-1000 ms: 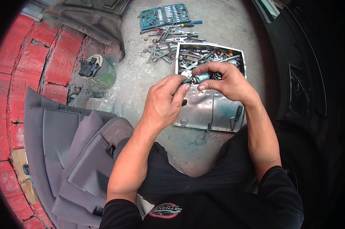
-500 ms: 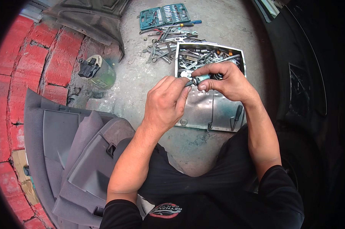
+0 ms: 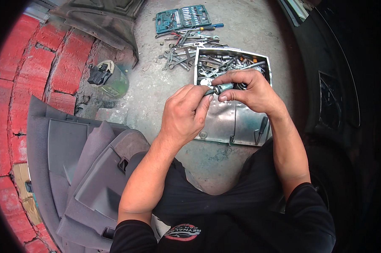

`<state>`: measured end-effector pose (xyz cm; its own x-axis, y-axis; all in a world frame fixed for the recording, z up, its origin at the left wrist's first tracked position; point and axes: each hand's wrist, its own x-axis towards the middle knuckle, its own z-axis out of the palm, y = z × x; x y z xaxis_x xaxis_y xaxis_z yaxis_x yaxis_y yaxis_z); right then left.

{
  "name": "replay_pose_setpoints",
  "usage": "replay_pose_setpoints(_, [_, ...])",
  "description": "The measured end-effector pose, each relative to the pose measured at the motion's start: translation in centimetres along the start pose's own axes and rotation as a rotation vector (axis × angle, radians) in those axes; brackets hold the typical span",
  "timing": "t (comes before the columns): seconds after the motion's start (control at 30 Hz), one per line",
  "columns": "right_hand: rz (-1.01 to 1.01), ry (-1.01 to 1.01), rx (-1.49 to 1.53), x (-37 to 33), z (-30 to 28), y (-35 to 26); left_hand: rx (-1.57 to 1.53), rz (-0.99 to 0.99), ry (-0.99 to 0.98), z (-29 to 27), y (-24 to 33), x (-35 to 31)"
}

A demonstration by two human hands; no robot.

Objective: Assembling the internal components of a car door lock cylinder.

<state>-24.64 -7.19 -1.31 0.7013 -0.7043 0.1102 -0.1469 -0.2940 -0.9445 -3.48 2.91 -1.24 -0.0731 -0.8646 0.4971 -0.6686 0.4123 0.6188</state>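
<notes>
My right hand [image 3: 254, 90] pinches a short metal cylinder [image 3: 225, 87] with a pale greenish side and dark ends between thumb and fingers. At the cylinder's left end, my left hand [image 3: 183, 110] grips a small dark piece [image 3: 209, 92] between thumb and forefinger. That piece meets the cylinder or lies very close to it; its inner end is hidden by my fingers. Both hands are above the near edge of a metal toolbox [image 3: 195, 63] heaped with wrenches and sockets. A round-headed silver tool [image 3: 205, 81] shows just behind my fingertips.
A dark-handled screwdriver [image 3: 262, 125] lies on the toolbox's metal lid [image 3: 218, 122]. Beyond are loose wrenches [image 3: 180, 55] and a teal socket case [image 3: 167, 23]. Grey door panels [image 3: 93, 189] and a greenish container [image 3: 118, 84] stand left, a dark car body [image 3: 325, 55] right.
The cylinder and the dark piece have shifted very slightly in my fingers. Both hands keep nearly the same place and grip.
</notes>
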Motion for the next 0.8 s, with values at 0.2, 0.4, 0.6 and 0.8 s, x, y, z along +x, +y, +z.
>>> replay_pose_setpoints(0.2, [-0.094, 0.005, -0.104, 0.1, 0.2, -0.1, 0.018, 0.023, -0.004, -0.2, 0.2, -0.1])
replay_pose_setpoints(0.4, [-0.038, 0.216, -0.078, -0.4, -3.2, 2.4, 0.088, 0.111, 0.068, -3.3, -0.3, 0.1])
replay_pose_setpoints(0.6, [0.025, 0.119, -0.078, -0.1, -0.5, 0.7, 0.263, -0.556, -0.359, 0.6, -3.4, -1.2])
replay_pose_setpoints(0.8, [-0.026, 0.068, -0.080, 0.7, 2.0, 1.5, 0.321, -0.329, -0.859, 14.7, -9.6, -6.9])
